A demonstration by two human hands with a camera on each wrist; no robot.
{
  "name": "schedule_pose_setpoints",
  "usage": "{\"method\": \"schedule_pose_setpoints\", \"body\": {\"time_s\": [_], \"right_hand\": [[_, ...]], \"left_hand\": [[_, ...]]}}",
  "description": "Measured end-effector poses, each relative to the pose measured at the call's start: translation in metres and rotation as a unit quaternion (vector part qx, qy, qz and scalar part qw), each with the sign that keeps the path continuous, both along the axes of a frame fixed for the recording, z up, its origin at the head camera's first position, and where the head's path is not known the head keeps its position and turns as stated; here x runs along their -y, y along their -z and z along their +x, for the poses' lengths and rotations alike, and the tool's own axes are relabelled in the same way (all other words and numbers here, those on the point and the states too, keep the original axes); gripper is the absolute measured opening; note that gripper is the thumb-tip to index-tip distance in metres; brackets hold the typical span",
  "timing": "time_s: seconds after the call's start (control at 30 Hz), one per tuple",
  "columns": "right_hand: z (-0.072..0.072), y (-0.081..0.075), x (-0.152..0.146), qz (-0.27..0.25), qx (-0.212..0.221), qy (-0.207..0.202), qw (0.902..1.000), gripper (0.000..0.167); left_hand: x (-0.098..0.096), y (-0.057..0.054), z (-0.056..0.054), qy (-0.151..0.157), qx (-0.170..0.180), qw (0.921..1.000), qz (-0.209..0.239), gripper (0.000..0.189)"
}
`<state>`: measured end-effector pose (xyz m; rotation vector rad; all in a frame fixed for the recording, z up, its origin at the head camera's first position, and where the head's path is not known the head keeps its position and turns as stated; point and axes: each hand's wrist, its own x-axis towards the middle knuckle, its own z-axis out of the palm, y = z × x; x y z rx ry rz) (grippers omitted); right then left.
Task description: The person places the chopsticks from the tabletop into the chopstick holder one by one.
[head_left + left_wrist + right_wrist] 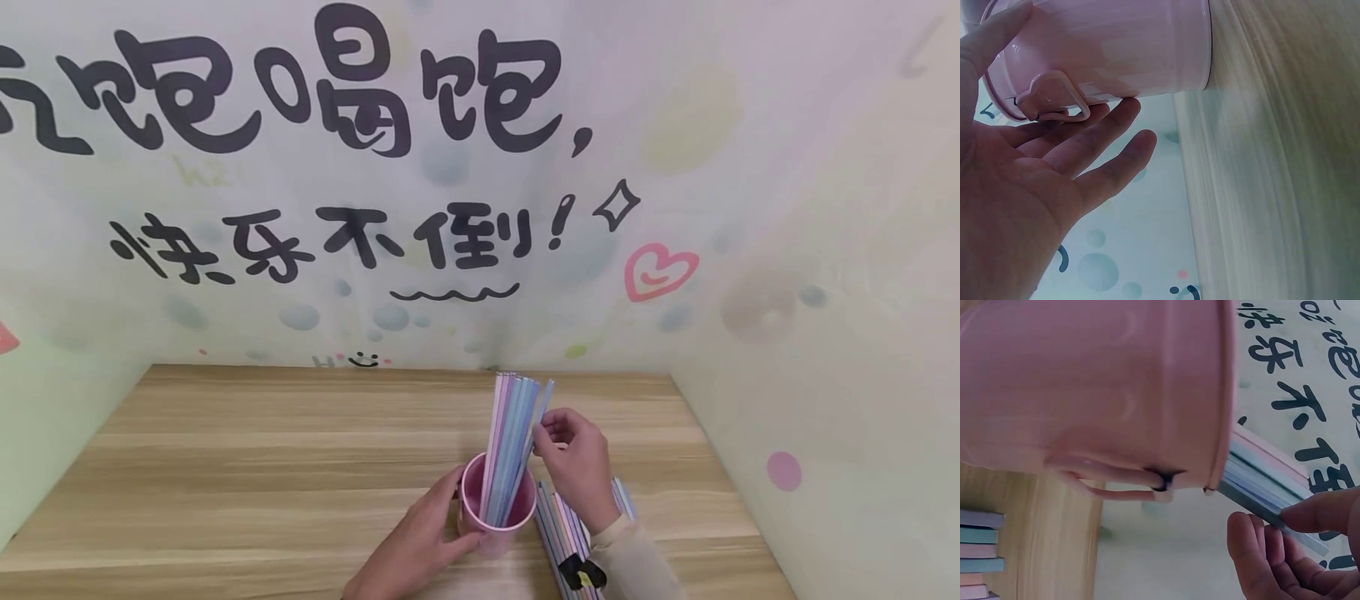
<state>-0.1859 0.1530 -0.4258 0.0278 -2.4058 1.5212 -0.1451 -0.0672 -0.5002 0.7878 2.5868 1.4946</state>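
A pink metal bucket (491, 543) stands upright on the table with a group of pastel sticks (510, 442) leaning in it. My left hand (418, 537) holds the bucket from the left, its thumb at the front and its fingers behind. In the left wrist view those fingers lie by a small pink side handle (1060, 94). Thumb and fingers of my right hand (579, 462) pinch a blue stick (547, 400) just right of the group. Its lower part goes down past the rim, as the right wrist view shows near the other sticks (1266, 465).
Beneath my right forearm, close to the bucket's right side, lies a bundle of pastel sticks (551, 521) with a black tie (581, 573). The wooden table (262, 475) meets a printed back wall (480, 333) and a right side wall (840, 400).
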Motion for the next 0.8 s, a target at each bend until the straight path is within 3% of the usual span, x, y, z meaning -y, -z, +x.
{"method": "schedule_pose_setpoints", "body": {"time_s": [0.23,0.4,0.8], "right_hand": [[0.002,0.002,-0.004,0.013,-0.008,-0.004,0.9999,0.004],[0.006,0.003,-0.02,0.006,-0.012,0.019,0.9997,0.009],[0.019,0.035,-0.07,0.111,0.09,0.053,0.9883,0.009]], "left_hand": [[-0.001,0.0,0.001,0.0,-0.007,1.0,-0.001,0.085],[-0.001,-0.002,0.001,-0.002,-0.004,1.0,-0.003,0.085],[-0.002,-0.002,0.001,-0.005,0.001,1.0,-0.004,0.084]]}}
